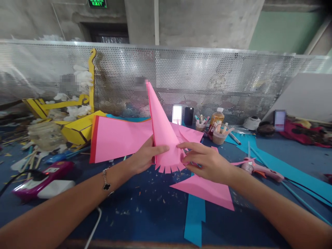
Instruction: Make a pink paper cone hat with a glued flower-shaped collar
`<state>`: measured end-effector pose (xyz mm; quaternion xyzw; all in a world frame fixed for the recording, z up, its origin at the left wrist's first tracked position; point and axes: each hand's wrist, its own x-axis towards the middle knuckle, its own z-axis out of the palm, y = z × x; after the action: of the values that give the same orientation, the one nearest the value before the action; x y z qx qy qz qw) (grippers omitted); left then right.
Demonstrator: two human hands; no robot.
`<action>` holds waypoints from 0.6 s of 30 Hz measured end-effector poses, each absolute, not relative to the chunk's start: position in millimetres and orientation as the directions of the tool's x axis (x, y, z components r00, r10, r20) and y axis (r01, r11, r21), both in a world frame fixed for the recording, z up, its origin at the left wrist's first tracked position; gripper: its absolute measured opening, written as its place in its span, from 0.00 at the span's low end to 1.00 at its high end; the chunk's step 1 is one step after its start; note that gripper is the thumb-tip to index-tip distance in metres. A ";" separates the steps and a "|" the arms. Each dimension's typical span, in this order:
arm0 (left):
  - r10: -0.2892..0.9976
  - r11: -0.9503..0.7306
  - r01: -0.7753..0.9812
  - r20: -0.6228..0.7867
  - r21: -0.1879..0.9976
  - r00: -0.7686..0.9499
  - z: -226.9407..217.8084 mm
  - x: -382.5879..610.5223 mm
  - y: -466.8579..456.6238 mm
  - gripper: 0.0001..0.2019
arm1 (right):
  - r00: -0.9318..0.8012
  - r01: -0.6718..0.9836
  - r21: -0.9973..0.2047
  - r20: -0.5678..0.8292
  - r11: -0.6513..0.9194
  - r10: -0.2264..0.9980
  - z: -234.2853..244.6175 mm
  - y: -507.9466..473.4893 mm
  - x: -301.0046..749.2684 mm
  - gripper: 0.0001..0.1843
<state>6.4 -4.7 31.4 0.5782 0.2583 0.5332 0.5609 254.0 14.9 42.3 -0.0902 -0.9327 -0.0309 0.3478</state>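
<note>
A tall pink paper cone stands tilted up from my hands, its snipped fringe pointing down at the base. My left hand grips the cone's lower left side. My right hand pinches the lower right edge, close to the fringe. Behind the cone lies a large pink paper sheet with a red edge. A pink paper offcut lies below my right hand, and a pink glue gun rests to its right.
Teal paper strips lie on the dark blue work surface, which is littered with scraps. Yellow cardboard pieces and white paper flowers stand at left, beside a magenta-and-white device. Cups of craft tools stand before a perforated metal panel.
</note>
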 end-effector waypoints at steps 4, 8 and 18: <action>0.875 -0.276 -0.256 0.352 0.927 0.333 25.7 7.7 -3.4 0.18 | -0.760 0.189 0.029 0.637 0.981 0.128 41.4 16.1 253.8 0.09; 0.872 -0.281 -0.237 0.350 0.930 0.341 25.5 13.4 -7.1 0.21 | -0.759 0.211 0.032 0.635 0.977 0.143 39.5 16.1 253.1 0.07; 0.897 -0.232 -0.341 0.336 0.911 0.287 27.0 9.2 -2.8 0.20 | -0.781 0.251 0.084 0.607 0.964 0.150 47.6 12.7 255.8 0.19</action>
<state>9.2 -2.8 27.0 0.5655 0.2460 0.5442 0.5688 255.8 12.7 47.6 -0.1068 -0.9401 -0.0804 0.3136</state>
